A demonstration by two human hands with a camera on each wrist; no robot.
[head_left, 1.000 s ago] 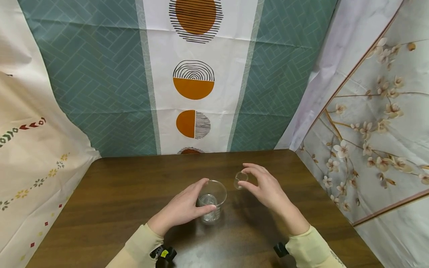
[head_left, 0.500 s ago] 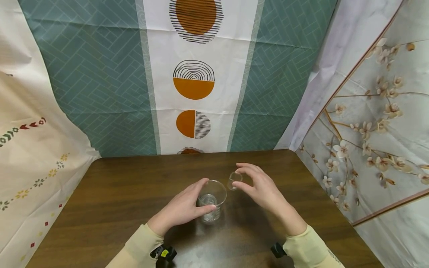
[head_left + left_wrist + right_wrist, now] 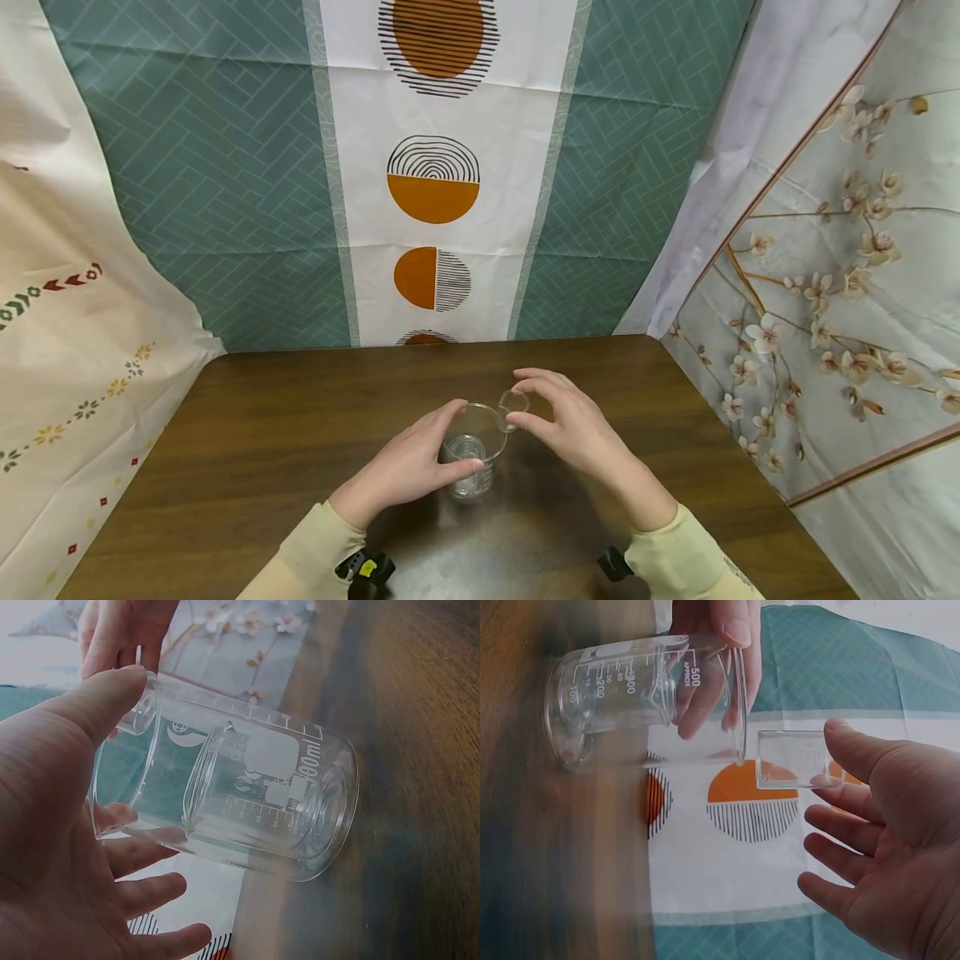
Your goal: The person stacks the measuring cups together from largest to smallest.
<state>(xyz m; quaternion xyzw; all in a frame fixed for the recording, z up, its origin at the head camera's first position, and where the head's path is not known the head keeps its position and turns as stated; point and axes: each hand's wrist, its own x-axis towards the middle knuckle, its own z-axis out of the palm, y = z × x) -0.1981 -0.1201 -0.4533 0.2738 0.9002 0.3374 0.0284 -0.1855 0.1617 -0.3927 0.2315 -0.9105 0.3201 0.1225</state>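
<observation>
A large clear 500 ml glass beaker (image 3: 341, 795) stands upright on the wooden table. Inside it sits a smaller graduated beaker (image 3: 247, 799), seen through the glass. My left hand (image 3: 408, 458) grips the large beaker near its rim, thumb on one side and index finger on the other. With thumb and fingertips, my right hand (image 3: 577, 429) pinches a very small clear beaker (image 3: 787, 757) by its rim. In the head view this small beaker overlaps the right edge of the large beaker's rim; the right wrist view puts it just above that rim.
Brown wood makes up the table (image 3: 300, 417). A green and white patterned cloth (image 3: 247, 167) hangs behind it. Floral fabric (image 3: 847, 333) hangs on the right, and cream embroidered fabric (image 3: 67, 333) on the left.
My right hand has moved left with the very small beaker, from well right of the large beaker to its rim. The left hand and large beaker have stayed put.
</observation>
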